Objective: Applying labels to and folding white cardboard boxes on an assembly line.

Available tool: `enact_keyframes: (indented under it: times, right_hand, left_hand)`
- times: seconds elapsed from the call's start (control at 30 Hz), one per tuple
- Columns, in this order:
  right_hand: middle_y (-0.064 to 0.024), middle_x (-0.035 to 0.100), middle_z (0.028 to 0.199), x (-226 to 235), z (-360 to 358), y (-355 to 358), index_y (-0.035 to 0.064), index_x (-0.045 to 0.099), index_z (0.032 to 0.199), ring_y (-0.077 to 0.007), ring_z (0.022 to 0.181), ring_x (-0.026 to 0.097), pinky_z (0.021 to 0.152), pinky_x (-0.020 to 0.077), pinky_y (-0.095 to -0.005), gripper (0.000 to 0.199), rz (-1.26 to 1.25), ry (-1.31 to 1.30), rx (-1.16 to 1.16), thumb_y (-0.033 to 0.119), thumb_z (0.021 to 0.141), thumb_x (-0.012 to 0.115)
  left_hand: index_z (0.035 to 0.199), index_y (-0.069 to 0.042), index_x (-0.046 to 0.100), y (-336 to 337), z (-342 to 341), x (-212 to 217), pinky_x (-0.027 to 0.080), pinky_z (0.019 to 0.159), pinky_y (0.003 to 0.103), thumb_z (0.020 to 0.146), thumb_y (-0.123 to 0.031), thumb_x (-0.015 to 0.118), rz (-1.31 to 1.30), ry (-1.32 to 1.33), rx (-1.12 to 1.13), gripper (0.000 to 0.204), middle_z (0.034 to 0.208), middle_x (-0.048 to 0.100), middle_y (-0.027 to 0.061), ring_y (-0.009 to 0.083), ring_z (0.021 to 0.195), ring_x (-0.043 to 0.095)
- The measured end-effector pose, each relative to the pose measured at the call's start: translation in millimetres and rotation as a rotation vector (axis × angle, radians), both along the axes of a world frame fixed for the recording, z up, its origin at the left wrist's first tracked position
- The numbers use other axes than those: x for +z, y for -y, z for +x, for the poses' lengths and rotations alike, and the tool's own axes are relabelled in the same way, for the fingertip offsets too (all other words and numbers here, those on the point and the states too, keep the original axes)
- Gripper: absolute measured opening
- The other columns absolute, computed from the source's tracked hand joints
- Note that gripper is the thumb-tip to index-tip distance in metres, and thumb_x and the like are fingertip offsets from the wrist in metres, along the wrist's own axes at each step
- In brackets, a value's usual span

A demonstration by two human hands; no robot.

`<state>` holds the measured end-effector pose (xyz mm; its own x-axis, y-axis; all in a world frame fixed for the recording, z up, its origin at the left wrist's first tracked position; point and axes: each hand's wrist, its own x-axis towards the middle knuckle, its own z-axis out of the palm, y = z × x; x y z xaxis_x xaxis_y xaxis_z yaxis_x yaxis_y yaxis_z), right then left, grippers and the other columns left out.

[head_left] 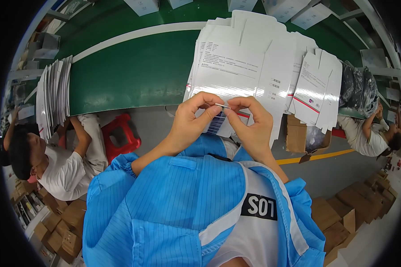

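Note:
My left hand (192, 116) and my right hand (253, 121) meet in front of my chest, thumbs and index fingers pinched. Between the fingertips is a small, thin, whitish strip (223, 105), too small to name, and both hands grip it. Just beyond and partly beneath them lies a pile of flat white printed carton blanks (236, 58) on the green work table (129, 73). A dark blue printed panel (216, 123) shows below the fingers, partly hidden by them.
More flat cartons (316, 84) overlap at the right, beside black items in clear plastic (358, 86). A carton stack (53, 95) stands at the left. An open cardboard box (296, 135) and a red stool (121, 139) are below the table edge. People sit on both sides.

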<state>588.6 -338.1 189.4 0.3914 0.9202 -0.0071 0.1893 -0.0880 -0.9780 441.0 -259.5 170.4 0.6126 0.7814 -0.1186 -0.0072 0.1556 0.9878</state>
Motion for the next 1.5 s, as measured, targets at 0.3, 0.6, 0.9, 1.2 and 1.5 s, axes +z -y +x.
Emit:
enact_keyframes:
  times: [0.3,0.6,0.9,1.2,1.5]
  right_hand:
    - [-0.0049,0.065,0.085,0,-16,1,0.0004,0.067,0.093,-0.0132,0.081,0.060,0.076,0.0484,-0.0260,0.014,-0.119,-0.162,-0.136,0.002,0.080,0.070]
    - [-0.0055,0.065,0.084,-21,-20,6,-0.0009,0.065,0.089,-0.0120,0.079,0.060,0.072,0.0479,-0.0248,0.009,0.068,-0.121,-0.221,0.001,0.082,0.069]
    - [-0.0074,0.066,0.080,-44,0,10,-0.0022,0.064,0.091,-0.0105,0.068,0.061,0.062,0.0489,-0.0217,0.011,-0.201,-0.328,-0.428,0.006,0.085,0.068]
    - [-0.0068,0.066,0.074,-53,-11,-14,-0.0014,0.066,0.089,-0.0108,0.059,0.061,0.051,0.0463,-0.0213,0.012,-0.427,-0.229,-0.426,0.009,0.084,0.069]
    - [-0.0060,0.066,0.072,-57,-15,-20,-0.0011,0.066,0.088,-0.0101,0.057,0.060,0.050,0.0441,-0.0205,0.012,-0.454,-0.190,-0.456,0.010,0.084,0.069]
  left_hand:
    - [0.094,-0.001,0.060,-4,-8,-12,0.045,0.073,0.024,0.092,-0.013,0.061,0.196,-0.116,-0.053,0.012,0.088,0.062,0.0042,0.0108,0.083,0.055]
    - [0.085,-0.001,0.058,-13,-7,-24,0.044,0.064,0.033,0.087,-0.011,0.063,0.459,-0.165,-0.106,0.012,0.077,0.058,0.0105,0.0253,0.071,0.056]
    - [0.084,-0.001,0.058,-30,-12,-57,0.046,0.077,0.033,0.084,-0.009,0.064,0.653,-0.134,-0.265,0.011,0.096,0.062,0.0104,0.0252,0.087,0.057]
    - [0.082,-0.003,0.058,-38,-12,-69,0.044,0.078,0.036,0.080,-0.010,0.066,0.619,-0.104,-0.314,0.011,0.097,0.062,0.0064,0.0263,0.091,0.056]
    - [0.080,-0.003,0.059,-41,-13,-70,0.045,0.078,0.036,0.079,-0.010,0.067,0.598,-0.093,-0.320,0.011,0.096,0.062,0.0063,0.0258,0.089,0.057]
